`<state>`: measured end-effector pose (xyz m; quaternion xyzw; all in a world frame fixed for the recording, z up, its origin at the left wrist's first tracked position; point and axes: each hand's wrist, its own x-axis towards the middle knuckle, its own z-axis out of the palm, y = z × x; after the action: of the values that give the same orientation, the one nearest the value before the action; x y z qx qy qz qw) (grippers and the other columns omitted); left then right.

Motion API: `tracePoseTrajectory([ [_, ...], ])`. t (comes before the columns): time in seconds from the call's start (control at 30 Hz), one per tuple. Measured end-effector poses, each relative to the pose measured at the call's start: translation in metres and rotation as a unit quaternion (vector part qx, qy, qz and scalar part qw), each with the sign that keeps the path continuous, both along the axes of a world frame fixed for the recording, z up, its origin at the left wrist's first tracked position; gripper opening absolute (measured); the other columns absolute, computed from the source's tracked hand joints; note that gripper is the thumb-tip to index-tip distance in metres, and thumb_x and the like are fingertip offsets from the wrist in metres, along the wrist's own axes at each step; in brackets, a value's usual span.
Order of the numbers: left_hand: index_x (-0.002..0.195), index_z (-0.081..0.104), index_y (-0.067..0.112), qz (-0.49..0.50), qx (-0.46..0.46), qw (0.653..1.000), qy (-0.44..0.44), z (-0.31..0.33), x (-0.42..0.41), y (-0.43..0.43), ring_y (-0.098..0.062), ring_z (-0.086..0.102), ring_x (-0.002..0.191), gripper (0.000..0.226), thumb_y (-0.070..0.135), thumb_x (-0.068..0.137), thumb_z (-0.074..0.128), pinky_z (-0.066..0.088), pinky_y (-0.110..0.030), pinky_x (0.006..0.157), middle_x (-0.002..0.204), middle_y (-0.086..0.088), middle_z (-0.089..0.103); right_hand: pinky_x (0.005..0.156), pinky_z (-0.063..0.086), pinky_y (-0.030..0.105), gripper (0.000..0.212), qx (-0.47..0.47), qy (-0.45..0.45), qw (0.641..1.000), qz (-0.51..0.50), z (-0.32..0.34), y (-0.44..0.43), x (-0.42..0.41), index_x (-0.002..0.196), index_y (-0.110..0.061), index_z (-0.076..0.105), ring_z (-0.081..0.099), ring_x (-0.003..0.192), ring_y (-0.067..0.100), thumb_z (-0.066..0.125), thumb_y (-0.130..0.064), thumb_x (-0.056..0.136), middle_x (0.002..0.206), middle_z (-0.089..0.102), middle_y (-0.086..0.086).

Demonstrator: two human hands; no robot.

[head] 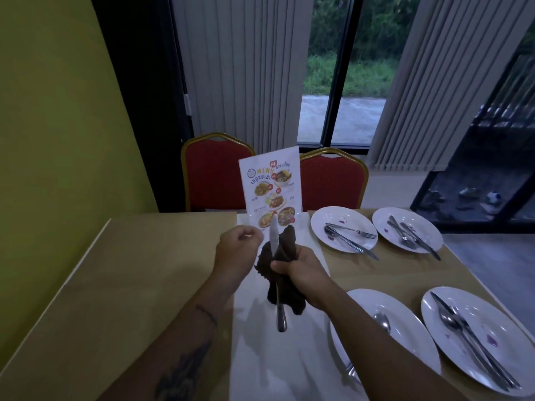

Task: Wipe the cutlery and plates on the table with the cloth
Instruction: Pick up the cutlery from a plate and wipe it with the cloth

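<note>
- Above a tan table (121,270), our right hand (304,273) closes round a dark, crumpled cloth (285,250) wrapped about a slim steel knife (275,256), blade up.
- Our left hand (236,247) hangs loosely curled beside it, holding nothing.
- Four glossy white plates (343,224) carry cutlery to the right.
- A card (270,183) reads "MENU".

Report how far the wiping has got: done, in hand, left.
Done: nothing visibly finished; no wiped piece is set aside. In hand: the right hand grips the dark cloth around a knife, blade up, with the left hand beside the blade. Left: four plates, the far two and near two, still hold cutlery, with reddish specks on some.
</note>
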<state>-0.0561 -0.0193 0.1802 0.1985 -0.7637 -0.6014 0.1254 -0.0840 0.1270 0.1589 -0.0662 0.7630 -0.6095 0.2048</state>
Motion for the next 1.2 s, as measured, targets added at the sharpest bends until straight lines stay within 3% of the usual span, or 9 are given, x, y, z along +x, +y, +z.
tracePoseTrajectory([
  [0.13,0.074,0.072,0.004,-0.026,0.003,0.999,-0.047,-0.003,-0.006,-0.014,-0.019,0.062,0.071,0.017,0.019,0.083,0.069,0.049,-0.031,0.064,0.078,-0.008,0.071,0.088,0.059,0.039,0.022,-0.006,0.014,0.998,0.057,0.002,-0.015,0.009,0.108,-0.004,0.07,0.075,0.09,0.025,0.06,0.003,0.09,0.097,0.077,0.013],
  [0.23,0.068,0.067,0.008,0.017,0.027,0.998,-0.046,-0.013,0.004,-0.028,-0.019,0.057,0.067,0.015,0.013,0.082,0.068,0.046,-0.029,0.061,0.069,-0.002,0.064,0.087,0.059,0.037,0.023,-0.008,-0.001,0.997,0.083,-0.006,-0.028,0.016,0.109,-0.005,0.069,0.075,0.089,0.024,0.061,0.004,0.09,0.097,0.076,0.013],
  [0.37,0.078,0.066,0.012,0.14,0.089,0.984,-0.064,-0.03,0.026,-0.058,-0.023,0.063,0.076,0.015,0.015,0.091,0.06,0.056,-0.039,0.073,0.084,-0.008,0.068,0.079,0.057,0.023,0.026,0.074,-0.004,0.974,0.213,-0.027,-0.049,0.041,0.105,-0.015,0.068,0.075,0.087,0.016,0.064,0.003,0.087,0.095,0.076,0.004],
  [0.5,0.083,0.064,0.007,0.23,0.109,0.963,-0.083,-0.063,0.057,-0.102,-0.025,0.065,0.07,0.015,0.013,0.095,0.058,0.062,-0.04,0.073,0.085,-0.014,0.068,0.093,0.057,0.04,0.043,0.179,-0.003,0.943,0.279,-0.055,-0.06,0.054,0.114,-0.019,0.064,0.072,0.097,0.02,0.074,-0.015,0.072,0.105,0.073,0.004],
  [0.6,0.074,0.068,0.013,0.278,0.047,0.953,-0.109,-0.092,0.082,-0.13,-0.025,0.069,0.071,0.016,0.016,0.089,0.062,0.062,-0.04,0.072,0.078,-0.009,0.072,0.097,0.055,0.046,0.051,0.238,-0.009,0.928,0.285,-0.072,-0.052,0.053,0.121,-0.017,0.06,0.069,0.1,0.022,0.073,-0.016,0.073,0.108,0.071,0.004],
  [0.73,0.064,0.068,0.01,0.258,-0.012,0.951,-0.169,-0.127,0.107,-0.148,-0.027,0.069,0.07,0.025,0.024,0.083,0.064,0.059,-0.036,0.069,0.068,-0.006,0.071,0.082,0.058,0.037,0.021,0.217,-0.024,0.949,0.228,-0.078,-0.041,0.056,0.102,-0.008,0.067,0.074,0.085,0.021,0.065,0.001,0.084,0.091,0.076,0.008],
  [0.87,0.06,0.065,0.014,0.212,-0.058,0.949,-0.227,-0.156,0.115,-0.152,-0.022,0.048,0.059,0.02,0.022,0.077,0.062,0.041,-0.025,0.054,0.06,-0.001,0.056,0.062,0.049,0.023,0.018,0.206,-0.045,0.956,0.203,-0.079,-0.038,0.062,0.097,-0.009,0.066,0.071,0.071,0.015,0.061,0.006,0.089,0.082,0.074,0.006],
  [1.1,0.059,0.046,0.017,0.148,-0.084,0.956,-0.24,-0.184,0.112,-0.141,-0.016,0.031,0.062,0.026,0.017,0.075,0.066,0.028,-0.026,0.052,0.06,0.001,0.038,0.068,0.053,0.03,0.022,0.217,-0.061,0.954,0.2,-0.088,-0.032,0.069,0.1,-0.01,0.066,0.073,0.071,0.016,0.061,0.007,0.087,0.082,0.076,0.007],
  [1.2,0.06,0.052,0.016,0.128,-0.088,0.959,-0.239,-0.19,0.108,-0.135,-0.017,0.035,0.062,0.023,0.03,0.072,0.066,0.034,-0.025,0.054,0.061,0.002,0.045,0.069,0.053,0.03,0.023,0.221,-0.063,0.953,0.198,-0.091,-0.03,0.068,0.1,-0.012,0.066,0.073,0.074,0.016,0.062,0.006,0.086,0.085,0.075,0.007],
])
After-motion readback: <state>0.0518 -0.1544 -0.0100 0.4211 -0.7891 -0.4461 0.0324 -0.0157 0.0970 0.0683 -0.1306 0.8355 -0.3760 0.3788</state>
